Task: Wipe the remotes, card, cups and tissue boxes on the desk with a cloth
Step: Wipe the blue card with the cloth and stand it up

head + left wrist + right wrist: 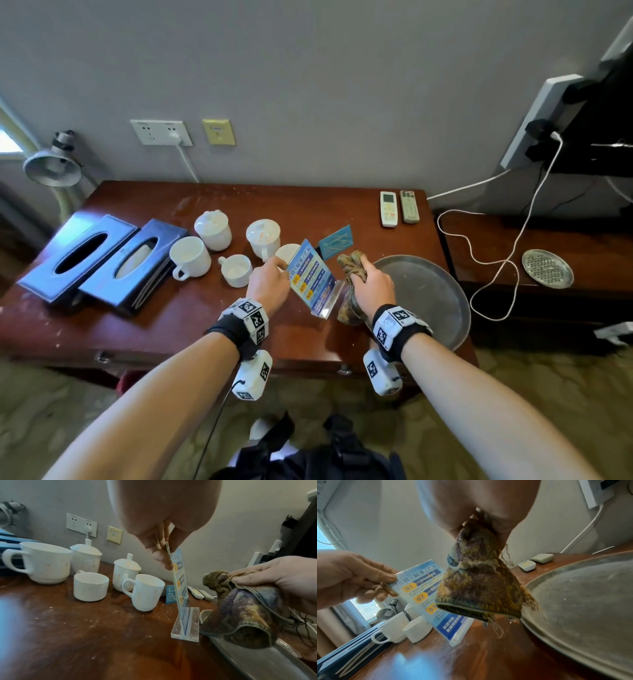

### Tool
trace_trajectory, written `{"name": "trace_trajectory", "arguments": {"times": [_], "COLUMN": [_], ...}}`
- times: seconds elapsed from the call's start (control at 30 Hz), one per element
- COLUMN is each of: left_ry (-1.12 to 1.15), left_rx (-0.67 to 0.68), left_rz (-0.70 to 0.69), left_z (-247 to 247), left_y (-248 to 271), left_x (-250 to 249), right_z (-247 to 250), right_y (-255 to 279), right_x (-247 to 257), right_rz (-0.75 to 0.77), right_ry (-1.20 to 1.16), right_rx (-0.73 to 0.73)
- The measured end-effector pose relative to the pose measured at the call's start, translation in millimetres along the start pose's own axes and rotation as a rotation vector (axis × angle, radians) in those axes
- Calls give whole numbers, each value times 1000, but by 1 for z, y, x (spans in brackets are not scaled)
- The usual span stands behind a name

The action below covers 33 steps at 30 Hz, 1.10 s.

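Note:
My left hand (pixel 270 284) pinches the top edge of a blue printed card (pixel 310 277) in a clear acrylic stand (pixel 186 627), held tilted above the desk. My right hand (pixel 371 284) grips a bunched brown-and-purple cloth (pixel 352 274) just right of the card; the cloth (pixel 479 582) hangs in front of the card's face (pixel 419 588). Several white cups (pixel 190 258), two with lids (pixel 214 228), stand left of the card. Two dark tissue boxes (pixel 78 253) lie at the desk's left end. Two remotes (pixel 399 207) lie at the back right. A small blue card (pixel 337 241) stands behind.
A round grey metal tray (pixel 431 294) lies at the desk's right front, under my right hand. A desk lamp (pixel 53 164) stands at the back left. A white cable (pixel 493 260) loops over the lower side table, where a small metal dish (pixel 547 268) sits. Wall sockets (pixel 161 132) are behind.

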<state>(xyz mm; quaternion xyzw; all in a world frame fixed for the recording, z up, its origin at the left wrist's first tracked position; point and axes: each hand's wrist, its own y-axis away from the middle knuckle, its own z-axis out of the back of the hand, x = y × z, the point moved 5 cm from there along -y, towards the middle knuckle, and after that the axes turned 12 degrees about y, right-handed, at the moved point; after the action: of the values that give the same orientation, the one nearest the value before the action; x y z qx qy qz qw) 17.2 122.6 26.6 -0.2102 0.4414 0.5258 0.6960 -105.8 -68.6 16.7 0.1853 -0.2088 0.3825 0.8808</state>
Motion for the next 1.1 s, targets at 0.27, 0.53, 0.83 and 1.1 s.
{"name": "trace_trajectory", "arguments": {"times": [0.27,0.53,0.83,1.1], "left_ry": [-37,62,-36,190], "left_rx": [11,282,423,428], "left_rz": [1,45,43,201], "left_z": [37,62,53,36], "left_y": [13,19,11,2], "left_x": [39,67,60,41], "right_z": [-43,-91,-108,-104], "right_y": [18,32,53,40], "right_x": [35,81,70,59], "right_rz": [-27,-87,-153,-124], "right_ry": [14,-70,-196,-550], "right_rx": [48,60,59,85]}}
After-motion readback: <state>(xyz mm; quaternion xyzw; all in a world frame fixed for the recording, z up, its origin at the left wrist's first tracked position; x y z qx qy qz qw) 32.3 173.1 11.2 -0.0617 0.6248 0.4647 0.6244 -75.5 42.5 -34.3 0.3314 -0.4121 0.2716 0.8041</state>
